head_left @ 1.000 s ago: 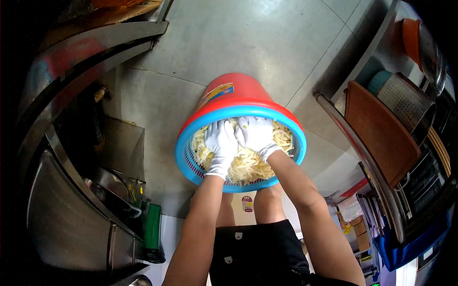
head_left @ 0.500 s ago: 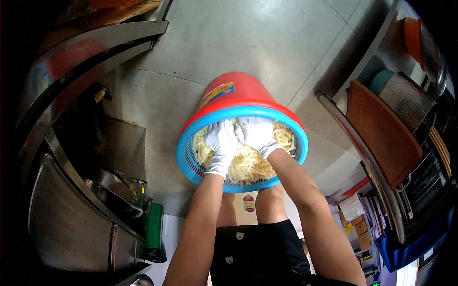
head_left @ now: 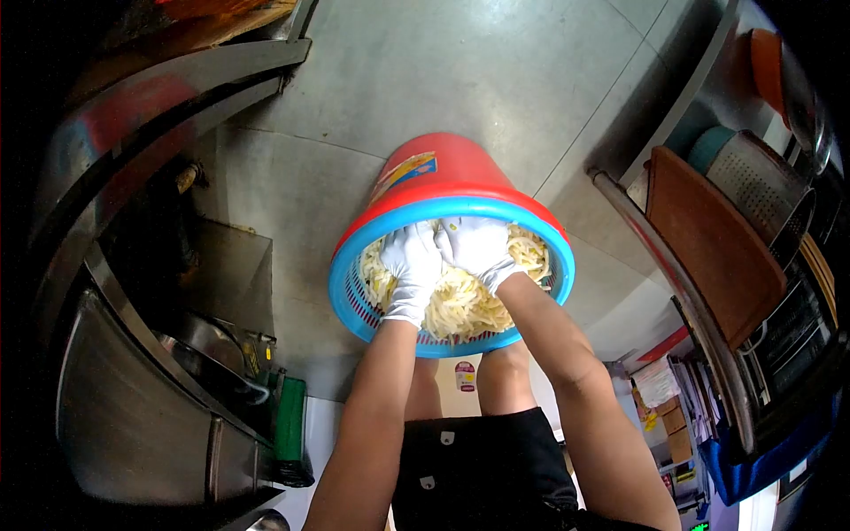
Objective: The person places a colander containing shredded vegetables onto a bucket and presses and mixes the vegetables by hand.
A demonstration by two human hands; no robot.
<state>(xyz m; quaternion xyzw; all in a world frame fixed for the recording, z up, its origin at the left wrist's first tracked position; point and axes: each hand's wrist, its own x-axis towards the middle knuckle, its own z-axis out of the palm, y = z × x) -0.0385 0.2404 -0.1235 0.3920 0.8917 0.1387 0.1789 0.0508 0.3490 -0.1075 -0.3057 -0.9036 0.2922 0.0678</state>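
Note:
A blue slotted basket [head_left: 346,310] sits in the mouth of a red bucket [head_left: 447,163]. Pale, thin shredded strips [head_left: 465,305] fill the basket; their exact kind cannot be made out. My left hand [head_left: 411,257], in a white glove, is pushed into the strips on the left side, its fingers curled down into them. Beside it, almost touching, my right hand [head_left: 475,246] wears a similar glove and is closed, knuckles up, over the strips near the far rim. The fingertips of both hands are hidden among the strips.
Grey floor tiles [head_left: 425,71] lie around the bucket. Steel equipment [head_left: 150,398] and a green roll-like item [head_left: 289,420] stand at left. On the right, a rack rail [head_left: 673,274] borders a brown board [head_left: 708,243] and a perforated metal strainer [head_left: 757,186].
Both hands stay in nearly the same place among the strips, with only slight movement. The view has shifted very little; the bucket and basket stand as before.

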